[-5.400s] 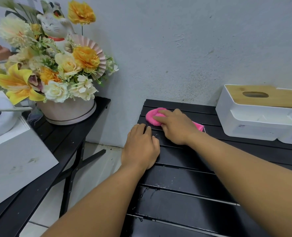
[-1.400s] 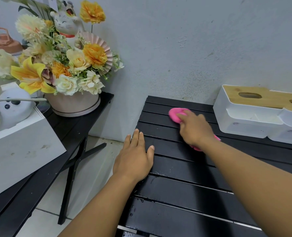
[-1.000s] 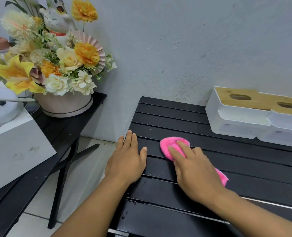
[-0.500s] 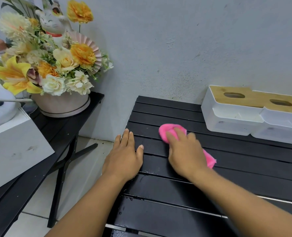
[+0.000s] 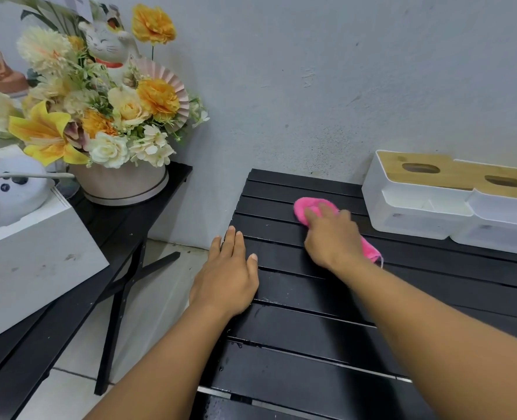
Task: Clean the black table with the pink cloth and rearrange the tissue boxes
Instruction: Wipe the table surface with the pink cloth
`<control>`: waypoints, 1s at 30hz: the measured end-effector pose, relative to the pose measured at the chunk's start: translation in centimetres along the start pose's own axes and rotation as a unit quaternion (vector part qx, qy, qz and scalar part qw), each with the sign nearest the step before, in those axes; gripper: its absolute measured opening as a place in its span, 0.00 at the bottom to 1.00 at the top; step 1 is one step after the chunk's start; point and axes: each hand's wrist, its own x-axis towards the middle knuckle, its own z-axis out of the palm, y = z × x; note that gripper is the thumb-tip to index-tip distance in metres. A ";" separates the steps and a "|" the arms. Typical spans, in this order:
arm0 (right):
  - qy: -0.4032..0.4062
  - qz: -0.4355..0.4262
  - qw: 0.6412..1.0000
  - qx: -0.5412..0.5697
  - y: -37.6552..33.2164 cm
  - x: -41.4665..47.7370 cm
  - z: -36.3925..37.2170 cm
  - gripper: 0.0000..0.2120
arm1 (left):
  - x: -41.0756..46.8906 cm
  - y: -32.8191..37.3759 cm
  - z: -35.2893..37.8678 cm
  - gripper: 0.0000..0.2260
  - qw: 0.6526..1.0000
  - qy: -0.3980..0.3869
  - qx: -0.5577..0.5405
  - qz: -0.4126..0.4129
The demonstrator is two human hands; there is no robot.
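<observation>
Biggest thing in front of this person is the black slatted worktop (image 5: 296, 334), pushed up against a grey wall, with a few wet spots near the front edge. To its left, with a gap of floor between them, is a second black table (image 5: 114, 225) carrying a white box (image 5: 33, 262) and a big flower arrangement (image 5: 99, 116) in a pale pink pot, with a lucky cat figurine (image 5: 105, 47) poking out the top.

At the back right of the worktop, a white tissue box (image 5: 415, 195) with a bamboo lid sits side by side and touching a second tissue box (image 5: 502, 213).

The left hand (image 5: 225, 277) lies flat on the worktop's left edge, fingers (image 5: 236, 241) straight and relaxed, holding nothing. The right hand (image 5: 333, 237) is on top of the pink cloth (image 5: 305, 207), fingers spread flat over it and pressing it down rather than clutching it (a bit blurry). The cloth is on the back slats, just left of the first tissue box, not touching it.
</observation>
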 end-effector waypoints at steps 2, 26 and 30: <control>0.045 -0.112 0.993 0.007 -1.2 -2.3 0.7 0.21 | -0.1 0.0 0.0 0.27 1.000 -0.001 0.000 -0.001; 0.025 -0.281 0.959 0.042 -3.5 -5.4 0.6 0.20 | -5.5 -0.2 -2.2 0.28 0.996 -0.090 0.004 -0.024; 0.019 -0.185 0.982 0.027 0.0 -3.1 0.2 0.19 | -5.4 -1.5 -2.7 0.28 0.993 -0.117 -0.005 -0.001</control>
